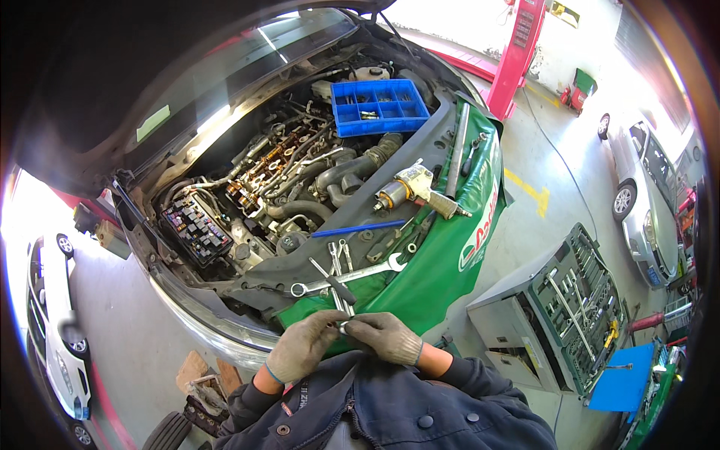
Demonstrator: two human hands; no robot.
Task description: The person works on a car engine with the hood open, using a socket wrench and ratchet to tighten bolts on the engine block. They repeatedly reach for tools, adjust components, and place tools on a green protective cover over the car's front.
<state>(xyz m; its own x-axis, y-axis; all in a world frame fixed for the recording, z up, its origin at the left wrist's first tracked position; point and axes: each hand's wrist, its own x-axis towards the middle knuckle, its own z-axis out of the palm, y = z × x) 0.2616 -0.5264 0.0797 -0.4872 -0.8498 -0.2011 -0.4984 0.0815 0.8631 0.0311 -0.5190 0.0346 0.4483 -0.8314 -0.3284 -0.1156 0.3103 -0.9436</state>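
Observation:
Gloved, my left hand (301, 343) and my right hand (385, 337) meet in front of my jacket, at the near edge of a green fender cover (433, 292). Their fingertips close on a small shiny metal part (342, 327), mostly covered by the gloves. Just beyond lie a large combination wrench (354, 275), a dark-handled tool (341, 289) and several smaller metal tools. A blue rod (360, 228) and an air impact wrench (413, 191) rest farther back. A blue compartment tray (379, 107) with small parts sits over the opened engine (275, 163).
A long metal bar (459, 149) and a ratchet (473, 154) lie on the cover. To the right stands a grey cabinet (506, 332) bearing an open socket set (585, 304). A tire (169, 433) is at lower left; a red lift post (514, 56) rises behind.

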